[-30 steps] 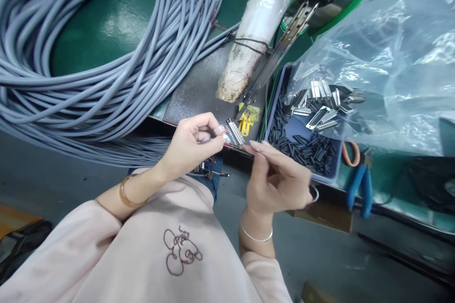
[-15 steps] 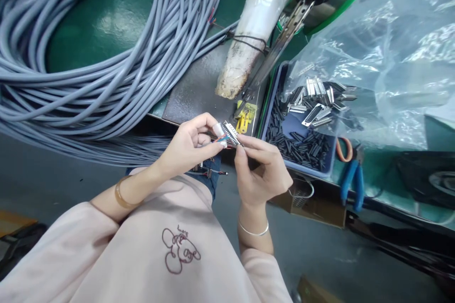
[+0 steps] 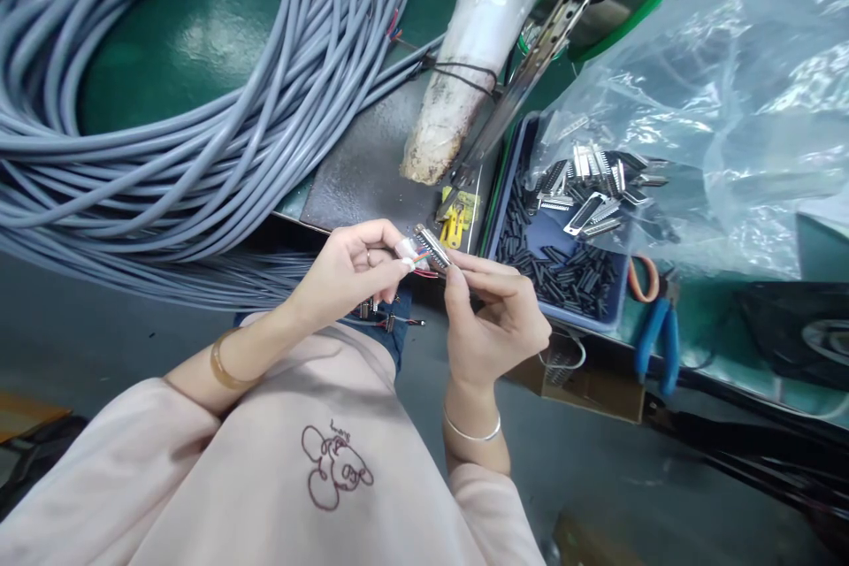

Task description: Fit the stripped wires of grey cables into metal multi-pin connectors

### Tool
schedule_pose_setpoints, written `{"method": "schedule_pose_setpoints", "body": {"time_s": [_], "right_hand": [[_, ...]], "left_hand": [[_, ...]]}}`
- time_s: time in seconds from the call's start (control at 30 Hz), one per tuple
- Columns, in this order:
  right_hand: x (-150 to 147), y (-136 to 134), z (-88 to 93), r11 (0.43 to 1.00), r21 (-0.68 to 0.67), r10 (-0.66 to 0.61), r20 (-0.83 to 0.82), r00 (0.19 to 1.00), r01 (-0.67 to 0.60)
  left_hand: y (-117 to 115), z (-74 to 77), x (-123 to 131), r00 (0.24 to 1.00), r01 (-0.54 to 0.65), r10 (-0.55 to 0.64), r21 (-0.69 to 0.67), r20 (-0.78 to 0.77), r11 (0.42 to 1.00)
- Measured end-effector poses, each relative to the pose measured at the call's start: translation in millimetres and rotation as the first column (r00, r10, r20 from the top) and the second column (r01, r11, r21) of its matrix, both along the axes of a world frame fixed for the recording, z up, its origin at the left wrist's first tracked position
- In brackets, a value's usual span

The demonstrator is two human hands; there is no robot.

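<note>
Between the fingertips of my right hand is a metal D-sub connector, tilted, with a row of solder pins along it. My left hand pinches a bundle of thin coloured wires just left of the connector. The wire ends reach the pin side; whether any is joined to a pin I cannot tell. White covers show on some left fingertips. Behind both hands is a soldering station: a white wrapped holder, a metal arm and a yellow clip-like piece.
Grey cables lie coiled at the left. A blue bin on the right holds black sleeves and loose connectors, with a plastic bag over it. Blue-handled pliers hang near the table edge. Finished-looking cable ends rest on my lap.
The connector has turned slightly in my right fingers, its pins now facing more toward the wires. My left fingers have shifted a little back and down, showing more of the coloured wires.
</note>
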State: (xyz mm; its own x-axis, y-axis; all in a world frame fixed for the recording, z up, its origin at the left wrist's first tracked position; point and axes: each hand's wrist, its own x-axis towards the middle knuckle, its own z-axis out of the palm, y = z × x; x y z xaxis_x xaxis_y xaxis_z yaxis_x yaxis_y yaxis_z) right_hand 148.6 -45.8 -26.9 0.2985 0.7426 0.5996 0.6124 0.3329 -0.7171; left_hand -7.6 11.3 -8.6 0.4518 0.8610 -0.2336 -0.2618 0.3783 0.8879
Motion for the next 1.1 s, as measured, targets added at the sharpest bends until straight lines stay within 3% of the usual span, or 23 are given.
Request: {"method": "schedule_pose_setpoints", "body": {"time_s": [0.23,0.53,0.9,1.1], "right_hand": [[1,3,3.4,0.999,0.014,0.036,0.063,0.997,-0.037],[-1,13,6.8,0.998,0.04,0.04,0.161,0.986,-0.047],[0,21,6.6,0.997,0.043,0.05,0.168,0.984,-0.058],[-1,26,12.0,0.996,0.081,0.029,0.187,0.982,-0.044]], "left_hand": [[2,2.2,3,0.998,-0.063,0.064,0.043,-0.021,0.997],[4,0.0,10,0.965,-0.238,0.258,0.259,-0.048,0.936],[9,2.1,16,0.922,-0.271,0.359,0.42,-0.145,0.866],[13,5.3,16,0.926,-0.253,0.349,0.455,-0.141,0.854]]}}
